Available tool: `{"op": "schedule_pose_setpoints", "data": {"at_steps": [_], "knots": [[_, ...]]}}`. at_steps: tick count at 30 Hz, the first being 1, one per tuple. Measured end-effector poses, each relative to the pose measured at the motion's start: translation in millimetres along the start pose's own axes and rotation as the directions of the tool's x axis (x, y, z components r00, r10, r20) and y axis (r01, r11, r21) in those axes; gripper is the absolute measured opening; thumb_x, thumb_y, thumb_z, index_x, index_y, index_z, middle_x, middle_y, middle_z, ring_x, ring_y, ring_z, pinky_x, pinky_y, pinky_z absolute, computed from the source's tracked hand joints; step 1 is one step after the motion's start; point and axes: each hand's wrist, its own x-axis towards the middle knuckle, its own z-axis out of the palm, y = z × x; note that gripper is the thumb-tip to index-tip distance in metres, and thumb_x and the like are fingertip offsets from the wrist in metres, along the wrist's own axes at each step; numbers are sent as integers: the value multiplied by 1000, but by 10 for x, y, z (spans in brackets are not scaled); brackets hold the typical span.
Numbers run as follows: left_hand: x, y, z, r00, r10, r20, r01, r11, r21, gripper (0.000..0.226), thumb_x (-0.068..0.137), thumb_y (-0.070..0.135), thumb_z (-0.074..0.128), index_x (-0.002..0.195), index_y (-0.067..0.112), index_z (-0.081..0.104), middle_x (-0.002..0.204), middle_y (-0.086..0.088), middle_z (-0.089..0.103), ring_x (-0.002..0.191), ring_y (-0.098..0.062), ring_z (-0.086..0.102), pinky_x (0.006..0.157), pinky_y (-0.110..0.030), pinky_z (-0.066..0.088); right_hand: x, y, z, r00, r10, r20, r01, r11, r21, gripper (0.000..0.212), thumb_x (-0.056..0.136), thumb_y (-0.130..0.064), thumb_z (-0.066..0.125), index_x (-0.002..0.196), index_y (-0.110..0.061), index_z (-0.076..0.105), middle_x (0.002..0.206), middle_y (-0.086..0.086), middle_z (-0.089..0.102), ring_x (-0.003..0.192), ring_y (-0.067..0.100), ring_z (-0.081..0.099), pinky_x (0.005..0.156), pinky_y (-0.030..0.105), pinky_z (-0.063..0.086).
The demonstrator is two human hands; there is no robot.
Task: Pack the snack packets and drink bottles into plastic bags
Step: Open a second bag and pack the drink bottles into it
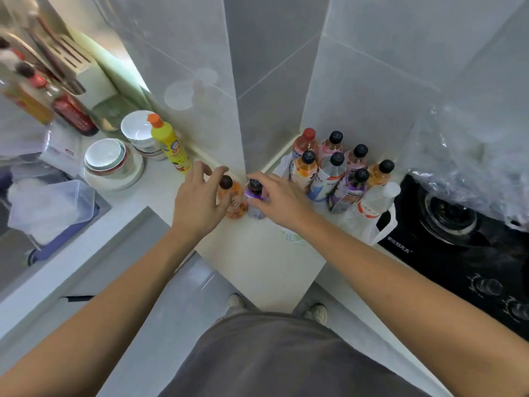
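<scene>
Two drink bottles stand upright at the counter's inner corner: an orange bottle (236, 202) with a dark cap and a purple bottle (255, 200) beside it. My left hand (197, 200) curls its fingers round the orange bottle's upper part. My right hand (279, 197) wraps the purple bottle from the right. A group of several more bottles (337, 170), orange, pink, purple and clear, stands to the right against the wall, partly inside a white plastic bag (372, 224). A crumpled clear plastic bag (463, 170) lies at the far right.
A black gas hob (458, 253) fills the right side. On the left are a yellow detergent bottle (169, 144), stacked white bowls (110, 161), sauce bottles, a knife block and a sink with a clear container (54, 207). White countertop (257, 262) lies in front.
</scene>
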Motion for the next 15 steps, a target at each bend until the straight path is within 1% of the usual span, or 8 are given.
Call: {"op": "schedule_pose_setpoints", "data": {"at_steps": [2, 4, 6, 8, 10, 13, 15], "knots": [[36, -63, 61, 994, -37, 103, 36, 999, 14, 43, 93, 46, 63, 129, 25, 51, 105, -5, 47, 99, -30, 50, 66, -40, 49, 44, -36, 78, 999, 25, -25, -27, 998, -56, 46, 96, -52, 61, 137, -39, 46, 122, -3, 66, 106, 26, 66, 75, 39, 53], [78, -78, 111, 981, -39, 190, 44, 999, -23, 39, 95, 49, 59, 124, 27, 47, 101, -3, 50, 99, -30, 52, 66, -41, 48, 82, -69, 136, 998, 53, -44, -56, 996, -72, 38, 96, -51, 61, 127, -36, 44, 116, 0, 67, 101, 29, 67, 69, 39, 51], [124, -70, 146, 974, -6, 225, 30, 994, -102, 30, 97, 46, 58, 113, 24, 44, 96, -2, 51, 90, -31, 54, 63, -40, 43, 104, -107, 160, 995, 80, -68, -85, 993, -82, 28, 98, -47, 61, 111, -31, 41, 103, 2, 69, 90, 32, 67, 63, 38, 50], [160, -52, 134, 966, 40, 254, 2, 987, -164, 27, 98, 41, 58, 101, 21, 40, 90, -3, 53, 81, -33, 54, 59, -38, 36, 75, -119, 146, 989, 111, -96, -118, 991, -65, 27, 100, -43, 62, 102, -27, 40, 91, 4, 69, 78, 32, 66, 56, 37, 46], [175, -20, 68, 966, 88, 245, -38, 979, -201, 28, 96, 38, 60, 97, 19, 40, 85, -3, 55, 75, -34, 52, 58, -38, 33, -57, -113, 75, 980, 140, -143, -141, 990, 5, 25, 99, -39, 64, 99, -23, 44, 86, 3, 68, 75, 29, 64, 53, 36, 42], [240, 151, -143, 981, 141, 136, -100, 957, -273, 26, 94, 34, 63, 98, 16, 45, 80, -3, 57, 69, -32, 51, 55, -37, 34, -347, -50, -119, 947, 203, -249, -180, 977, 112, 19, 100, -37, 62, 102, -21, 51, 84, -2, 64, 74, 21, 62, 57, 40, 50], [334, 345, -271, 977, 197, 82, -164, 940, -298, 25, 92, 33, 65, 96, 16, 47, 77, -3, 59, 67, -30, 52, 54, -38, 36, -523, 26, -285, 915, 255, -314, -214, 964, 158, 17, 100, -36, 61, 103, -21, 53, 79, -4, 63, 70, 16, 61, 58, 40, 51]]}}
